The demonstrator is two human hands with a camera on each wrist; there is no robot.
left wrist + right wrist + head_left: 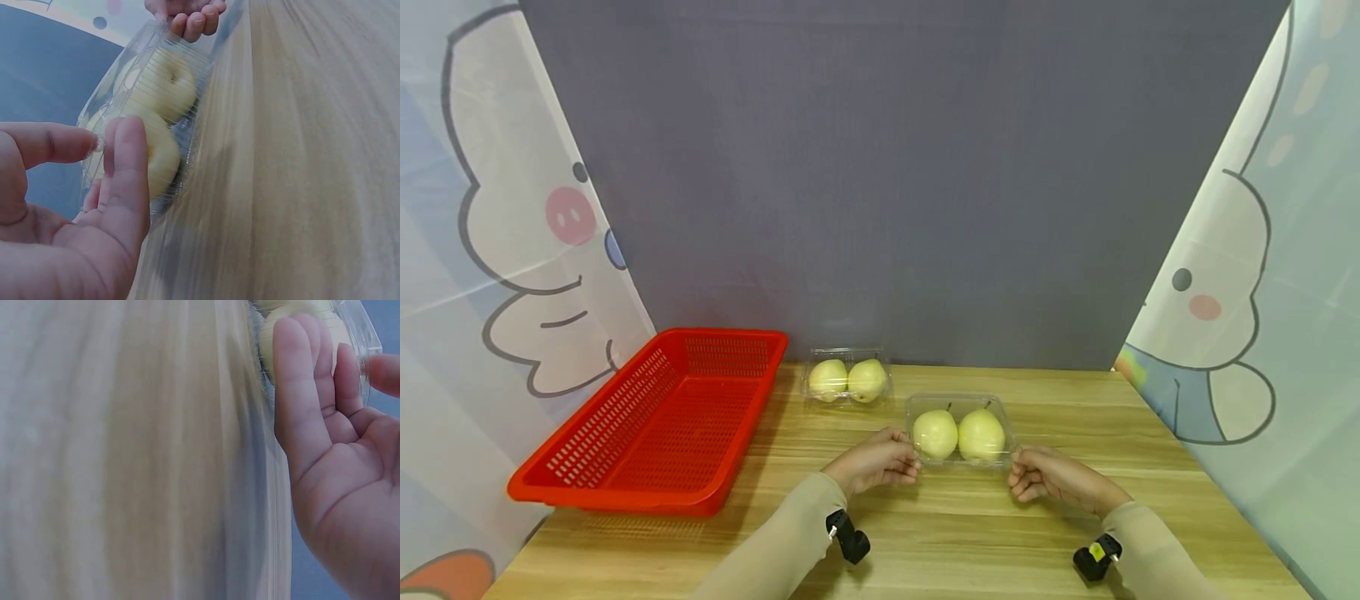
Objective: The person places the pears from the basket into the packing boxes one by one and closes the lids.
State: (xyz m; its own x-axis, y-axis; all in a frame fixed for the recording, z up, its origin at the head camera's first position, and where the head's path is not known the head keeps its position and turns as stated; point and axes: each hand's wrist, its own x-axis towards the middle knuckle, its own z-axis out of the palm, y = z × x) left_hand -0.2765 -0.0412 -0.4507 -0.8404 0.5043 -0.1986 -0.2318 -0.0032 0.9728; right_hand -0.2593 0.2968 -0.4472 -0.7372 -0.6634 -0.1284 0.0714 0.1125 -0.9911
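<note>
A clear plastic fruit box (964,459) with two round yellow-green pears (981,434) side by side in it stands on the wooden table. At its near left corner, my left hand (877,462) pinches the edge between thumb and forefinger, the other fingers beside the wall. My right hand (1060,479) pinches the near right corner in the same way. In the left wrist view the box (156,69) spans between both hands. The right wrist view shows the clear edge between the right thumb and forefinger. Whether the lid is fully pressed down I cannot tell.
A second clear box (847,400) with two pears stands farther back, near the grey backdrop (925,183). To the left is a red plastic basket (718,467) with slotted walls. Printed cloth hangs at both sides of the table (955,533).
</note>
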